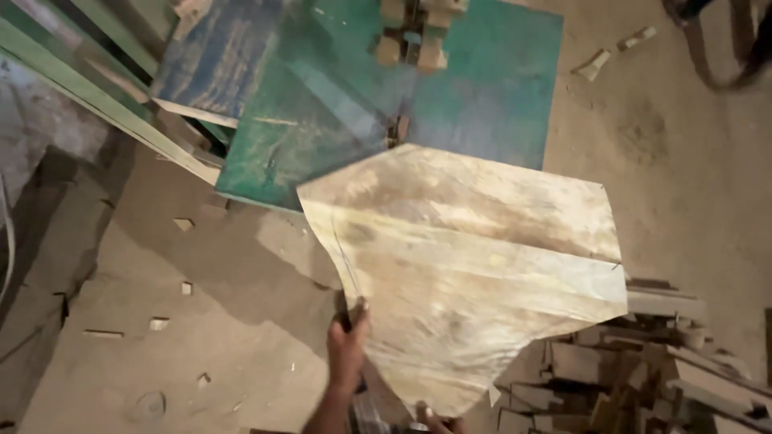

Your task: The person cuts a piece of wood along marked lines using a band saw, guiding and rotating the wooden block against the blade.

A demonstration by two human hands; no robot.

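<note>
A large pale plywood sheet (466,257) with an irregular cut outline is held out over the near edge of a green saw table (490,104). My left hand (347,341) grips the sheet's left curved edge, thumb on top. At the bottom edge of the view a little of my right hand (434,421) shows under the sheet's near tip, touching it. The sheet's far corner lies close to the blade slot (396,128) in the table. A thin cut line runs in from the sheet's right edge.
The sawdust-covered floor (201,337) holds small wood offcuts (159,323). A heap of scrap wood pieces (643,362) lies at the lower right. Green boards (96,88) lean at the upper left. The saw's wooden guide blocks (414,40) stand at the table's far side.
</note>
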